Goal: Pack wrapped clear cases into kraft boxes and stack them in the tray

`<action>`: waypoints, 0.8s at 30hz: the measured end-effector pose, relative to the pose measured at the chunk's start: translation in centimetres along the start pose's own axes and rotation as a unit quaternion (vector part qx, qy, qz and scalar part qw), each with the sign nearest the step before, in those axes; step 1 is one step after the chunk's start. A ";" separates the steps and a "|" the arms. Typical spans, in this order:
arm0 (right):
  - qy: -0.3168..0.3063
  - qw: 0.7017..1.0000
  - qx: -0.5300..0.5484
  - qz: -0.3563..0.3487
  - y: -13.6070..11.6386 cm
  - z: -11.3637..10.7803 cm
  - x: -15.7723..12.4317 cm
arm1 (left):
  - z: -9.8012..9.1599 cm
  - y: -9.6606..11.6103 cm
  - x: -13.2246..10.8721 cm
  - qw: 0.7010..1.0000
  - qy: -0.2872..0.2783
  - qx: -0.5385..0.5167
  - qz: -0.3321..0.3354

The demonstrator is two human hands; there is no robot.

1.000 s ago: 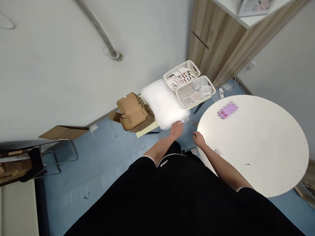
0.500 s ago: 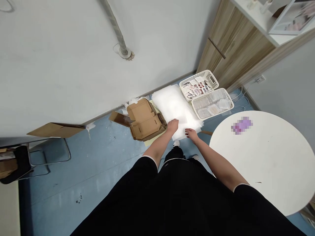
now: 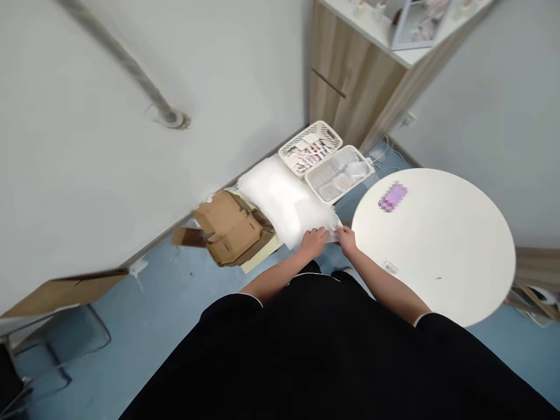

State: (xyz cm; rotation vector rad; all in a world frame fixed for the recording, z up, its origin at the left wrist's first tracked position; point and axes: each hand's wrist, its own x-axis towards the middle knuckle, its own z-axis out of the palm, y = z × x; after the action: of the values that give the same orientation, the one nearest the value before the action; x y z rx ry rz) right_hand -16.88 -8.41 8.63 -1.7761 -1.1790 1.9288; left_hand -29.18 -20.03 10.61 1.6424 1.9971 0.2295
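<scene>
Stacked white rectangular plastic-like sheets point(image 3: 286, 198), frame centre: likely light, limp, slippery; take by corner. Left hand point(image 3: 314, 242): resting atop; right hand point(image 3: 347, 240): pinching lower-right corner.

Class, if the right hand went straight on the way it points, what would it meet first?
The right hand would probably meet the white sheets, whose near corner it touches; depth is unclear.

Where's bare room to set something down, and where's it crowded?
The round white table shows bare surface between the purple item and the table's right rim. Crowded: cardboard boxes, white sheets and two baskets sit packed together, with left hand and right hand on the sheets.
</scene>
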 end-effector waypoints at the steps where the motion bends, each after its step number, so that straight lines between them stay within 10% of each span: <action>1: 0.021 0.999 0.021 0.014 0.9 -2.2 -0.5 | 0.6 0.9 0.1 1.000 -0.015 0.005 0.017; 14: 0.152 0.927 0.342 -0.009 11.3 -29.1 -4.1 | 10.7 20.3 11.6 0.919 -0.100 0.150 0.350; 19: 0.142 0.909 0.382 -0.086 11.2 -34.3 -3.1 | 11.9 25.0 14.9 0.911 -0.076 0.133 0.384; 24: 0.165 0.956 0.238 -0.056 13.7 -34.6 -2.6 | 13.8 24.2 15.4 0.932 -0.129 0.085 0.328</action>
State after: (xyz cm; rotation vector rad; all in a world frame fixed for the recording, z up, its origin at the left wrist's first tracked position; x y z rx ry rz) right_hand 20.04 -5.79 3.60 -1.6383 -0.6207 1.5956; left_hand -3.25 -2.30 5.43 2.2814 1.2494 0.0703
